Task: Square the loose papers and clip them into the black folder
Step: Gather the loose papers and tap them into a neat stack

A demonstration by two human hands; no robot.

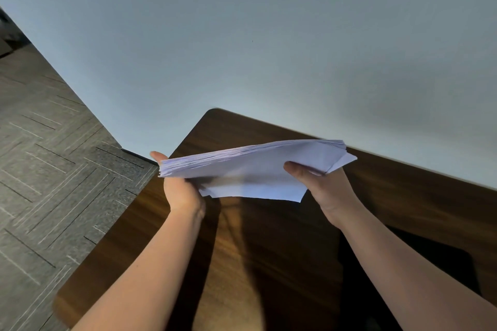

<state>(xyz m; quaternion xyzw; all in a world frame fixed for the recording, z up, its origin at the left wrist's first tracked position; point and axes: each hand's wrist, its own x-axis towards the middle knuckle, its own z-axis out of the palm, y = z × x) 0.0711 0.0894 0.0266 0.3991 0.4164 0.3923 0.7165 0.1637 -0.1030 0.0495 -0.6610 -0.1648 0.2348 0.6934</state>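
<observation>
Paper, white with a faint lilac cast, makes up the one thick stack of papers [258, 166] held in the air above the far left part of a brown wooden table [269, 263]. The sheets are not squared: their edges fan out along the far side and at the left end, single corners poke out at the far right, and the near edge hangs ragged, with one sheet dropping lower than the rest. The stack lies roughly flat and tilts a little, its right end higher. How many sheets it holds cannot be counted.

Two bare hands hold it, one at each end. The left hand [183, 191] cups the left end from below, its thumb showing past the far left corner; the other fingers are hidden under the paper. The right hand [325, 185] pinches the right end, thumb pressed flat on the top sheet and fingers closed underneath, out of sight.

One black folder [443, 263] lies flat on the table at the near right, partly covered by the right forearm. It is dark and soft in outline, so whether it is open or closed cannot be told, and no clip can be made out.

One table is in view, with a rounded far left corner. Grey patterned floor [53, 169] lies to the left and a plain pale wall [269, 35] stands behind.
</observation>
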